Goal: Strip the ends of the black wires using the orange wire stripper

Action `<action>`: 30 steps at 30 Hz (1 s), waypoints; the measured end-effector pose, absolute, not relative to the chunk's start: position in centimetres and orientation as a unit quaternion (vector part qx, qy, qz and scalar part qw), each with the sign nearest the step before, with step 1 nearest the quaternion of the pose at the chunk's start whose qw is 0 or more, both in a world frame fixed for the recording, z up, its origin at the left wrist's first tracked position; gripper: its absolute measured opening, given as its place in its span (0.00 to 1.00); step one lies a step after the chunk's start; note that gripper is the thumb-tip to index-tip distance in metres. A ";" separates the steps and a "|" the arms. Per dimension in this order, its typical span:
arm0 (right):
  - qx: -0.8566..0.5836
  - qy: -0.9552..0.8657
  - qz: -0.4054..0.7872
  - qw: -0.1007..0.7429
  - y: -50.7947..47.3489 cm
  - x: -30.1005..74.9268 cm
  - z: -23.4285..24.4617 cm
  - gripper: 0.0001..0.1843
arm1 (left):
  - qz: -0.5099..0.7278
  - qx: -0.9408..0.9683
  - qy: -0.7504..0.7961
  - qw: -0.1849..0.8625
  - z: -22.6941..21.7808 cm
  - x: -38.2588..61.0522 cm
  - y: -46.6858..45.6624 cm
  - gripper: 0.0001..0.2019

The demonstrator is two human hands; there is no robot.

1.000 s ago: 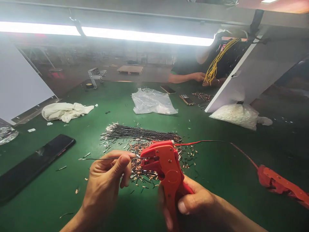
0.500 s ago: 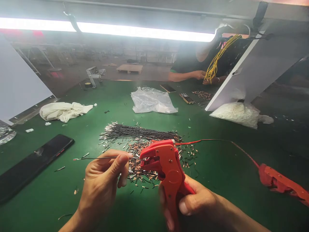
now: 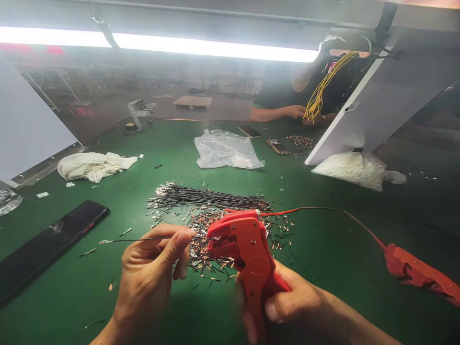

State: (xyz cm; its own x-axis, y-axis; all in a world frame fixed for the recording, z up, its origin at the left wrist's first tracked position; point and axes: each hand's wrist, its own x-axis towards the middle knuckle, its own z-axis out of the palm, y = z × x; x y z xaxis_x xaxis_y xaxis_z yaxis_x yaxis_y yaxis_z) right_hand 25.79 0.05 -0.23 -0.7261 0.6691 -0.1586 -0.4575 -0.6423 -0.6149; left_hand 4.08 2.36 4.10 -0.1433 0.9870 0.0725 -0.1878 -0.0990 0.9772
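My left hand (image 3: 151, 273) pinches a thin black wire (image 3: 140, 239) between thumb and fingers; the wire runs level, its right end in the jaws of a red wire stripper (image 3: 247, 249). My right hand (image 3: 287, 302) is wrapped round the stripper's handles, low in the view. Behind the tool lies a bundle of cut black wires (image 3: 208, 197) and a heap of stripped insulation bits and copper ends (image 3: 208, 239) on the green table (image 3: 323, 249).
A black phone (image 3: 50, 242) lies at the left, a white cloth (image 3: 93, 165) behind it. A clear plastic bag (image 3: 226, 151) sits mid-table, a white bag (image 3: 354, 170) and a second red tool (image 3: 417, 273) at the right. A person across the table handles yellow wires (image 3: 319, 96).
My left hand has drawn the wire further left, so more of it sticks out beyond my fingers. The stripper stays nearly in place.
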 end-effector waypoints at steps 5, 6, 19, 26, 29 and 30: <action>-0.197 -0.276 0.886 0.317 0.0 25.7 -0.3 0.15 | 0.606 0.443 0.463 0.472 4.2 4.0 2.3 0.09; -0.199 -0.278 0.886 0.313 -0.1 25.7 -0.3 0.15 | 0.604 0.445 0.462 0.473 4.2 3.9 2.3 0.09; -0.156 -0.321 0.896 0.265 0.9 25.9 -0.6 0.18 | 0.611 0.470 0.503 0.393 4.7 4.0 1.8 0.08; -0.129 -0.272 0.912 0.277 0.5 26.0 -1.0 0.21 | 0.621 0.510 0.477 0.355 5.1 3.2 2.0 0.04; -0.124 -0.259 0.916 0.280 0.4 26.1 -0.8 0.22 | 0.622 0.509 0.476 0.358 4.9 3.6 1.8 0.04; -0.126 -0.250 0.915 0.289 0.4 26.1 -0.7 0.21 | 0.620 0.506 0.480 0.359 4.9 3.7 1.7 0.04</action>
